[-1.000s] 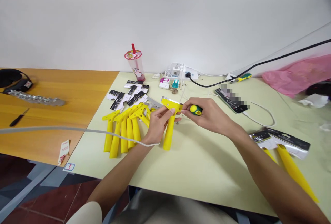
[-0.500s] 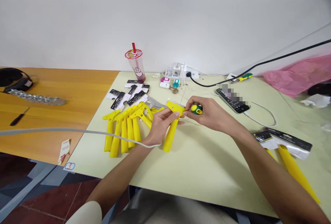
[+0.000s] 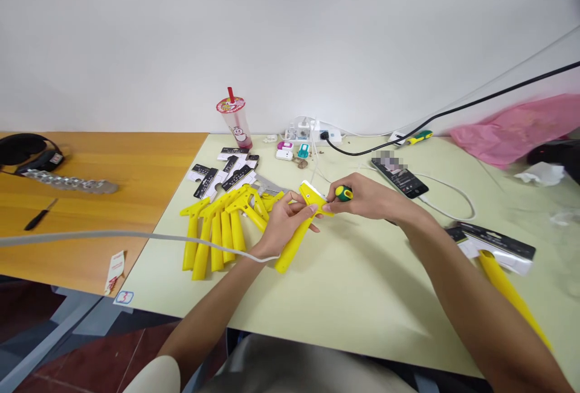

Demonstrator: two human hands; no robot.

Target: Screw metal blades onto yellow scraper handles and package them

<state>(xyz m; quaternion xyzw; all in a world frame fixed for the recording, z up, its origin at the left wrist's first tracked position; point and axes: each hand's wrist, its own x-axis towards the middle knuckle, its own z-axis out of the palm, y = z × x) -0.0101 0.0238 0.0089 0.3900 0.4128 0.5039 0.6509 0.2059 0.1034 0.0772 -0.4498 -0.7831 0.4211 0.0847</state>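
Observation:
My left hand [image 3: 280,227] is closed around a yellow scraper [image 3: 294,245], its thumb pressed on the neck just below the wide head. The scraper tilts, with the handle pointing down toward me and a pale blade edge along the top of the head. In my right hand [image 3: 368,197] is a short screwdriver [image 3: 344,193] with a green and yellow handle; its shaft is hidden by the fingers. The right fingertips touch the right end of the scraper head. Several more yellow scrapers [image 3: 203,236] lie side by side to the left of my left hand.
Behind the scrapers are black-and-white packaging cards [image 3: 207,182] and a drink cup [image 3: 236,124]. A power strip [image 3: 333,134] stands by the wall, near a phone [image 3: 401,176] on a cable. Another yellow handle [image 3: 512,293] lies at the right. A grey cable [image 3: 149,236] crosses my left wrist.
The scraper has tilted further, its handle end swinging left and its head slightly right. Both hands stay at the scraper head. The whole view has shifted a little.

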